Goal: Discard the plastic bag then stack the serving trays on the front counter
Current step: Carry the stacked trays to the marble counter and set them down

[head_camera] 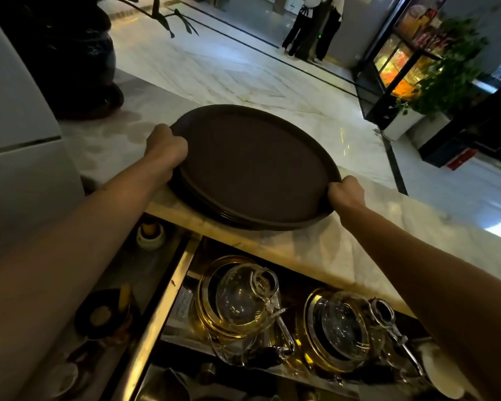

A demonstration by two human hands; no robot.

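Observation:
A stack of dark brown oval serving trays (252, 166) lies on the white marble front counter (344, 241), near its inner edge. My left hand (165, 147) grips the left rim of the stack. At the right rim my right hand (346, 192) holds on with fingers curled over the edge. Thin rims of lower trays show under the top one along the near side. No plastic bag is in view.
Two glass teapots (243, 299) (342, 328) stand on gold-rimmed warmers on the lower shelf below the counter. A dark plant pot (78, 62) stands at the counter's far left beside a grey appliance (15, 134). People stand far across the marble floor.

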